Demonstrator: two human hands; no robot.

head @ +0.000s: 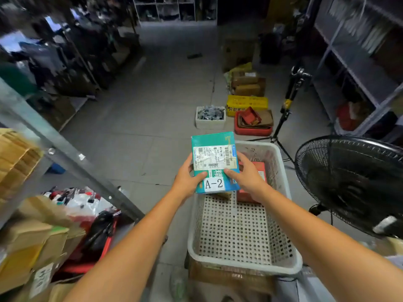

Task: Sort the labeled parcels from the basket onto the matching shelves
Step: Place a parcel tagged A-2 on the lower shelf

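— Where is the parcel?

— Centre of the frame: a teal cardboard parcel with a white shipping label and an "A-2" sticker (214, 162), held above the far left corner of the white perforated plastic basket (239, 267). A red carton (260, 168) lies inside it.

— What could go wrong?

— A wrong shelf, I'd say. No markings are readable on the grey metal shelving (65, 147) at left or at upper right, so the match could end up a guess. Both grips also sit at the parcel's near end, so a tilt might drop it back.

— And the fingers?

— The left hand (187, 179) and right hand (248, 175) each pinch a side, thumbs pressed on the top face beside the sticker. The fingers underneath are hidden.
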